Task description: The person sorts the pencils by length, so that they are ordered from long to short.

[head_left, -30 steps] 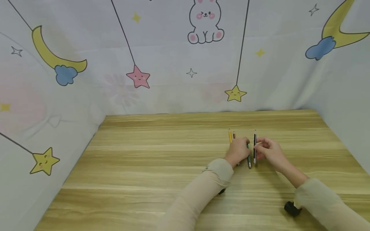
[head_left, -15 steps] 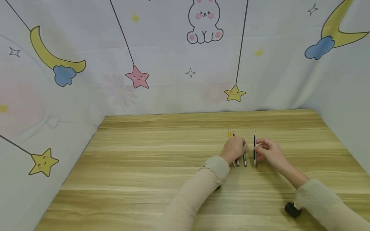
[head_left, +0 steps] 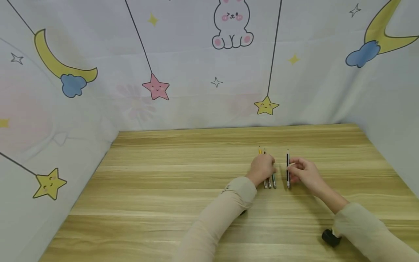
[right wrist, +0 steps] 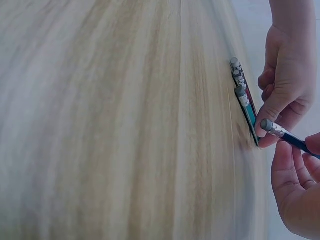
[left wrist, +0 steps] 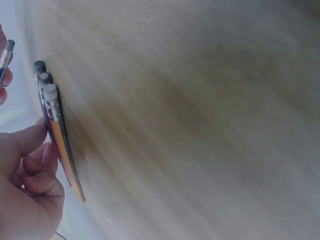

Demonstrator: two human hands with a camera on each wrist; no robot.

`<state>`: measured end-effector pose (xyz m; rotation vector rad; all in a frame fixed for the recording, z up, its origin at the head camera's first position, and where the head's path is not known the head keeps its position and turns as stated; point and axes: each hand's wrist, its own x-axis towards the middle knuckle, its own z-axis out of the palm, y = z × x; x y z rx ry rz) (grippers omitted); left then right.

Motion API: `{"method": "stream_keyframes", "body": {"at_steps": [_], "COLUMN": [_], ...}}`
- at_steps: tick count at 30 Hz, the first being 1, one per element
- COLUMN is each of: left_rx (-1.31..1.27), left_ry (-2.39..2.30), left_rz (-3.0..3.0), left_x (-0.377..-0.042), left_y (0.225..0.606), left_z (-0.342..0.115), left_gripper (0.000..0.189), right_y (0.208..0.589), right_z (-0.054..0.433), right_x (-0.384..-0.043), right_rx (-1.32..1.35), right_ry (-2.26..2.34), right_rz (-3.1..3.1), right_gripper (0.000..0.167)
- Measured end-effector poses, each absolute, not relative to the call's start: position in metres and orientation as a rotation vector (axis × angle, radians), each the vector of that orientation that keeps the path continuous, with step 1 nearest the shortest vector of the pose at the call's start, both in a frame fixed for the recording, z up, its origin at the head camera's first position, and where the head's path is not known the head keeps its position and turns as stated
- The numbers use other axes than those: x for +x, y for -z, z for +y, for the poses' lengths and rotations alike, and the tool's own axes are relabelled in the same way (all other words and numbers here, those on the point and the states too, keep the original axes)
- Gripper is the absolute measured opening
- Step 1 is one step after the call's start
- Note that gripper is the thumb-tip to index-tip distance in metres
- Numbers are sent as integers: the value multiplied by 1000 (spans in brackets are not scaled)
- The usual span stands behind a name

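A yellow pencil (left wrist: 68, 160), a dark red pencil (left wrist: 60, 156) and a green pencil (right wrist: 247, 111) lie side by side on the table, eraser ends toward me. My left hand (head_left: 262, 168) is over them, thumb and finger pinching the green pencil at the right of the row; it covers their middles in the head view. To the right, my right hand (head_left: 304, 173) pinches a dark striped pencil (head_left: 288, 169) between thumb and fingers. That pencil points away from me and stands a little apart from the row. In the right wrist view it looks lifted off the table.
The wood-grain table (head_left: 163, 182) spreads out left of the hands and in front of them. A white cloth backdrop (head_left: 190, 65) printed with stars, moons and a rabbit borders it at the back and sides. A black wrist device (head_left: 331, 237) hangs under the right sleeve.
My left hand has moved left with the green pencil, bringing it from beside the dark pencil up to the red one. The right hand with its pencil has barely moved.
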<state>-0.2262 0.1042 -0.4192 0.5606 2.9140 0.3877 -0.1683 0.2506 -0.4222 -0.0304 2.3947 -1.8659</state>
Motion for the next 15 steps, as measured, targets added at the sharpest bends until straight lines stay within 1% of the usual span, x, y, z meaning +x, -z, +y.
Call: {"method": "stream_keyframes", "body": {"at_steps": [9, 15], "left_rx": [559, 564], "left_ry": [-471, -545], "left_rz": [2908, 2908], "left_x": [-227, -227], "left_y": [418, 413], "left_z": [101, 96], "left_gripper": [27, 27], "right_y": [421, 420], "right_z": [250, 249], "right_x": [-169, -174], "right_rx": [-14, 3], "right_ry": [1821, 1777], "right_rz": [2417, 2437], "right_gripper": [37, 41]}}
